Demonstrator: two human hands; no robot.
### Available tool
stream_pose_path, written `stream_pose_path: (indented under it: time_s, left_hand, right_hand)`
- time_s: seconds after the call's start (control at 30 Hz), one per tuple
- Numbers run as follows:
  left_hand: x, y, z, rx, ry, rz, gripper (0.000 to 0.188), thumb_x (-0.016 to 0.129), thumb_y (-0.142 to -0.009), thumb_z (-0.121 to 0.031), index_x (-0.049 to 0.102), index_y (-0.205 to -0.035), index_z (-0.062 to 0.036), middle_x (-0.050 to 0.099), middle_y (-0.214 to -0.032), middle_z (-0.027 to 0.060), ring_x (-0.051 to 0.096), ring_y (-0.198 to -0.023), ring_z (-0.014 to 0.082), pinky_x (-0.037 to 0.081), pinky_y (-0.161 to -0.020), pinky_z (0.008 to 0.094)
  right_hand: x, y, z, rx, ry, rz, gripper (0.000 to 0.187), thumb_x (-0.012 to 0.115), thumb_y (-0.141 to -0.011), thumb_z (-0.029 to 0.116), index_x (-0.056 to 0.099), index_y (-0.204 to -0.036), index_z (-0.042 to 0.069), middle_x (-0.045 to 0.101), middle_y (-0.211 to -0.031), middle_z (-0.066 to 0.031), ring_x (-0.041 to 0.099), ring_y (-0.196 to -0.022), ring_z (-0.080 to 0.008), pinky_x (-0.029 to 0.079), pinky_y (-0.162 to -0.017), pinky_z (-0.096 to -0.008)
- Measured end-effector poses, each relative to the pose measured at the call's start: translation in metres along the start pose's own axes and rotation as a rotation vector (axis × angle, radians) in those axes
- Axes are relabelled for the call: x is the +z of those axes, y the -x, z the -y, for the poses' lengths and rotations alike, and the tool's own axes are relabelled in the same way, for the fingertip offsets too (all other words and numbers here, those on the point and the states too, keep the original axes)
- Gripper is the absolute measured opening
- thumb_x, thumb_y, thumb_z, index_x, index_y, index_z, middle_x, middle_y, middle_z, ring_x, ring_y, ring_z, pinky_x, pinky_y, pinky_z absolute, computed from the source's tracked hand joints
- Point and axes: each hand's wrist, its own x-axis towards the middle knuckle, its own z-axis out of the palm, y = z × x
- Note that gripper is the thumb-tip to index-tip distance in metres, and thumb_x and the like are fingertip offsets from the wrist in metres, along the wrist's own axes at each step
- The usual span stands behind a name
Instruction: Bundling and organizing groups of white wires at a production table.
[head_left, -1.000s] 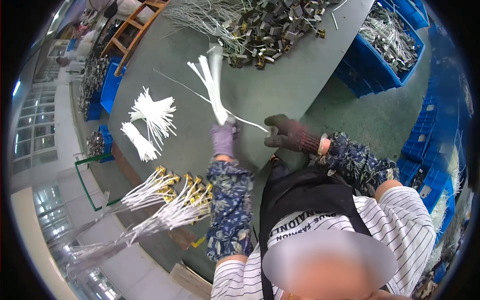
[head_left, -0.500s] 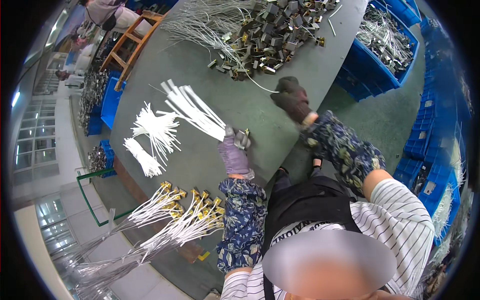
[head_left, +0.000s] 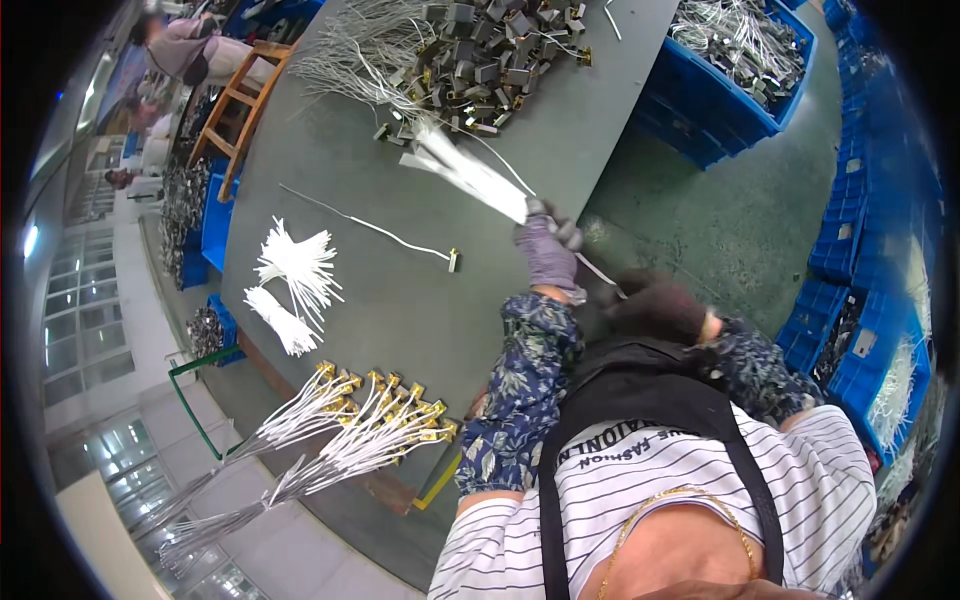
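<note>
One white-tube bundle (head_left: 470,180) fills the clenched left hand (head_left: 550,250); the right hand (head_left: 660,308) pinches a white wire (head_left: 598,272), best held straight between them.

Gloved left hand (head_left: 547,252) curled, blurred gloved right hand (head_left: 660,308) lower, just beside.
</note>
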Motion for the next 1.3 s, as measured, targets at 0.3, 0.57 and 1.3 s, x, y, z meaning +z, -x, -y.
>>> stream_pose_path:
  time_s: [0.3,0.57,1.3]
  left_hand:
    - [0.025,-0.014,-0.095,0.378,-0.412,-0.162,0.030,0.064,-0.088,-0.028,0.060,-0.099,-0.0005,0.065,-0.092,0.0100,0.064,-0.081,0.0209,0.056,-0.071,0.0343]
    - [0.082,0.005,-0.165,0.677,-0.430,-0.121,0.025,0.059,-0.091,-0.021,0.055,-0.104,0.0004,0.063,-0.100,0.0164,0.063,-0.091,0.0303,0.055,-0.083,0.0462]
    - [0.052,0.009,-0.195,0.604,-0.249,-0.254,0.022,0.059,-0.090,-0.024,0.055,-0.097,-0.0028,0.064,-0.092,0.0153,0.065,-0.078,0.0279,0.059,-0.070,0.0414]
  right_hand:
    - [-0.078,0.098,-0.155,0.365,-0.058,-0.163,0.020,0.060,-0.084,0.019,0.059,-0.077,0.000,0.055,-0.065,-0.0015,0.051,-0.061,-0.0124,0.041,-0.057,-0.0290]
    - [-0.085,0.097,-0.175,0.263,-0.105,-0.218,0.021,0.061,-0.083,0.020,0.061,-0.084,-0.001,0.057,-0.073,-0.0030,0.052,-0.070,-0.0125,0.043,-0.064,-0.0284]
    - [-0.077,0.083,-0.142,0.233,-0.091,-0.160,0.014,0.061,-0.081,0.014,0.060,-0.081,0.000,0.053,-0.071,-0.0007,0.049,-0.068,-0.0118,0.040,-0.063,-0.0285]
